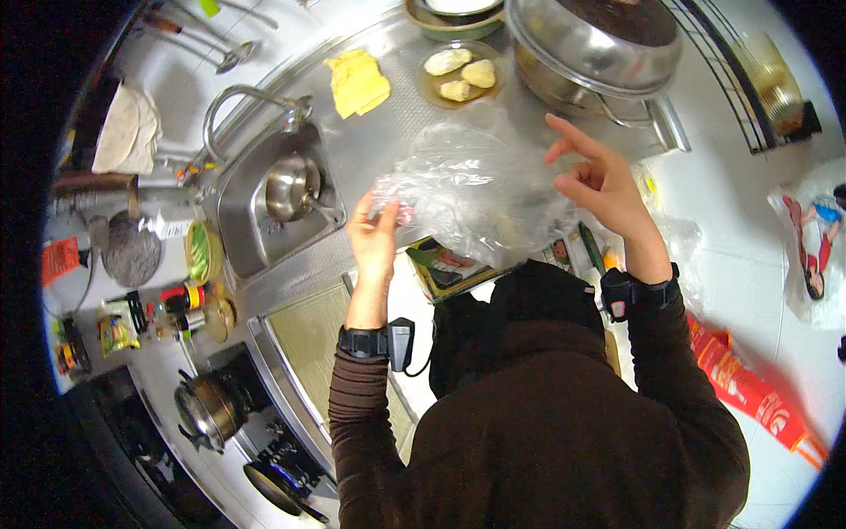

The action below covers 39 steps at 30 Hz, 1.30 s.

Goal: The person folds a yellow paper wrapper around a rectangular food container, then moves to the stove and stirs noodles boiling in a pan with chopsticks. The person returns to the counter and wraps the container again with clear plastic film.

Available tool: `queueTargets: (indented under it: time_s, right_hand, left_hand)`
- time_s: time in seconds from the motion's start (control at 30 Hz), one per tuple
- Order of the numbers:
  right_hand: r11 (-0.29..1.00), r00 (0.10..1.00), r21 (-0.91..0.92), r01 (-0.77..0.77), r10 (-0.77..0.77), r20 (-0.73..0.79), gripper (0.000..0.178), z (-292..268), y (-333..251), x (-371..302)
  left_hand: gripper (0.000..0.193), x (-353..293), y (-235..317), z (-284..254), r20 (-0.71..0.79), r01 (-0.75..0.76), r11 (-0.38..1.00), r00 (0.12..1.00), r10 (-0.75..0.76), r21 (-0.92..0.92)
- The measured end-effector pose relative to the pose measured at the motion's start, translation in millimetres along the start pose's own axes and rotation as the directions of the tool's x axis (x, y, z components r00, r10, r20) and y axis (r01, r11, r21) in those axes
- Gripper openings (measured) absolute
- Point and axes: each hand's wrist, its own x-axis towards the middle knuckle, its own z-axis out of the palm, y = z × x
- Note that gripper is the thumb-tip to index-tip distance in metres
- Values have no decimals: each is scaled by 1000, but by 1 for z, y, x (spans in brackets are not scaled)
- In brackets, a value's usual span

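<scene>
Steel countertop (374,145) sprawling out here, sink (240,207) at its left, dome-lidded steel pot (589,57) crowding the far right. Over the near side, the clear plastic bag (476,189): handling that seems the step in hand. Left hand (374,236) pinches its left edge; right hand (604,183), fingers spread, hovers by the other side, contact unclear. A second grip would call for those fingers closing on crumpled film. Just beyond, possibly in the way, a dish (434,89) of pale pieces (448,61), yellow cloth (358,84) nearby.
</scene>
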Motion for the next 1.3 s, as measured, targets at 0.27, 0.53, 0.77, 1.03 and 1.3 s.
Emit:
queueTargets:
  time_s: [0.27,0.53,0.77,1.03,1.3]
  right_hand:
    - [846,889,-528,68,189,417,36,46,76,67]
    - [983,986,119,-139,149,-76,21,63,85,99]
    - [842,950,442,-311,266,163,22,82,78,95]
    - [878,911,296,-377,294,289,32,86,65,89]
    - [935,907,109,-338,293,301,31,93,71,85]
  left_hand:
    - [46,16,-54,-80,-309,-28,999,951,22,-16]
    - [29,14,-79,-156,-277,180,889,959,-63,421]
    - [39,-3,-45,-138,-182,150,973,966,-182,-177]
    - [24,14,-66,-113,-136,-89,978,984,115,188]
    - [57,20,-63,-77,56,193,981,980,-193,-3]
